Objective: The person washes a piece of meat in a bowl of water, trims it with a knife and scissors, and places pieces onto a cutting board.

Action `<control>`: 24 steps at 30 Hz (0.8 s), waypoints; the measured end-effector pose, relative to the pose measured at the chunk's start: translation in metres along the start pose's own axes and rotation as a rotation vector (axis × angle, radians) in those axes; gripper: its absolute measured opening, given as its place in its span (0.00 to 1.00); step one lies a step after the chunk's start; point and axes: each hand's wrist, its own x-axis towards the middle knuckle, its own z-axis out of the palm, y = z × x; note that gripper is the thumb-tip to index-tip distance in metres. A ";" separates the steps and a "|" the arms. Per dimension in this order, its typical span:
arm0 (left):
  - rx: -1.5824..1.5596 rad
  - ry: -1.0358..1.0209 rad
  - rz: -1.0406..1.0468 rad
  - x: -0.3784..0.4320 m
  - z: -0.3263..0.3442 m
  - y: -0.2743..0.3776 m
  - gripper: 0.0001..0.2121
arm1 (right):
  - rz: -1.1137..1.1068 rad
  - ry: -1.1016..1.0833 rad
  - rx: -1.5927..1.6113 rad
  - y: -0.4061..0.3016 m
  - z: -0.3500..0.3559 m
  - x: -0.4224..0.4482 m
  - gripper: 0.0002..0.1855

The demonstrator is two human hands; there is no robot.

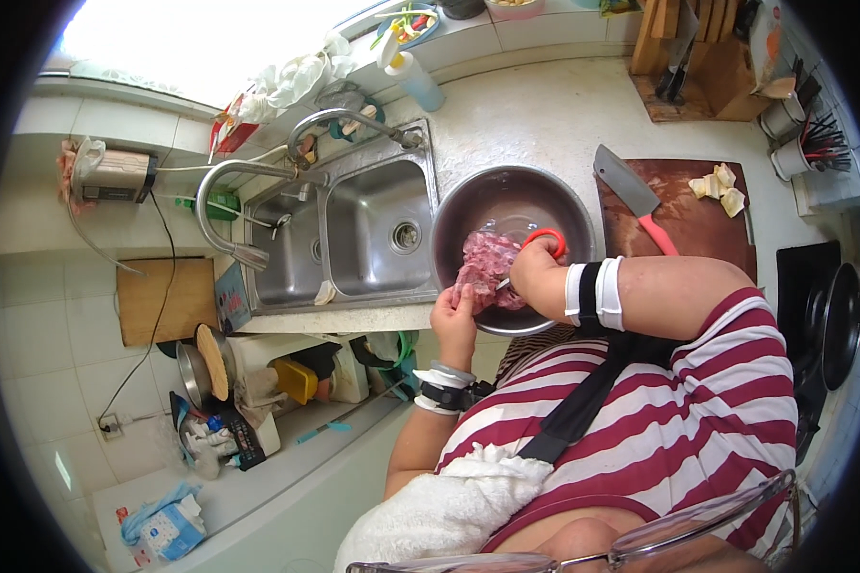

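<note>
Over a large stainless steel bowl [514, 179], my left hand [455, 319] pinches the lower left edge of a piece of raw meat [489, 259]. My right hand [537, 272] is closed on red-handled kitchen scissors [553, 238], whose metal part shows against the meat. The blade tips are hidden. To the right of the bowl, a cleaver [627, 179] with a pink handle lies on a brown cutting board [616, 236], and several pale yellowish chunks [718, 188] sit near the board's upper right corner.
Left of the bowl is a double stainless sink [433, 215] with a curved faucet [211, 193]. A spray bottle [419, 80] stands behind it. A wooden knife block [731, 64] is at the back right, with utensil holders [788, 159] beside it. A black pan [840, 326] lies far right.
</note>
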 end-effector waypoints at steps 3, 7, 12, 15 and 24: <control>-0.104 -0.003 -0.097 0.007 -0.008 0.009 0.09 | -0.028 0.113 0.168 0.006 -0.006 -0.009 0.16; -0.172 -0.027 -0.161 0.021 -0.010 0.022 0.09 | -0.077 -0.006 0.340 0.016 0.001 -0.002 0.18; 0.214 -0.234 -0.155 0.028 -0.017 0.031 0.12 | -0.004 0.172 0.233 0.044 0.020 -0.015 0.20; 0.484 -0.195 -0.092 0.038 -0.020 0.022 0.12 | 0.166 0.271 0.362 0.071 0.030 -0.042 0.23; -0.012 -0.168 -0.488 0.068 0.031 0.073 0.10 | 0.129 0.511 1.015 0.068 0.079 -0.101 0.28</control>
